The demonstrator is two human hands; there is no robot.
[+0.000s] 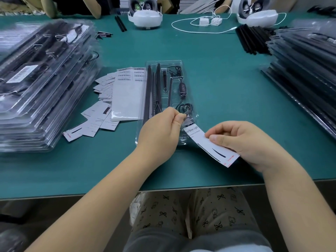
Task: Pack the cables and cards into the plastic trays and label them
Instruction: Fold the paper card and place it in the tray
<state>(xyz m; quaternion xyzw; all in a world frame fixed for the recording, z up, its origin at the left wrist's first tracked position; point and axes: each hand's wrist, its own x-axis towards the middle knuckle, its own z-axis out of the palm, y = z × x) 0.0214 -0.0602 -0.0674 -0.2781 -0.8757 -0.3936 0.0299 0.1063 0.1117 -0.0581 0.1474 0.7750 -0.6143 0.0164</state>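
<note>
Fitting the card (211, 142) into the clear tray (164, 66) looks like the step in hand. The tray lies mid-table on the green mat (227, 79), with black rods (148, 91) and a coiled cable (184, 107) already seated. Right hand (241, 142) pinches the card between thumb and curled fingers, its printed end tilted toward the tray's near corner. Left hand (161, 130) pinches something small at the tray's near end; what exactly, I cannot tell. Next move likely needs the card slid flat under the plastic edge. Barcode labels (131, 74) wait just left.
</note>
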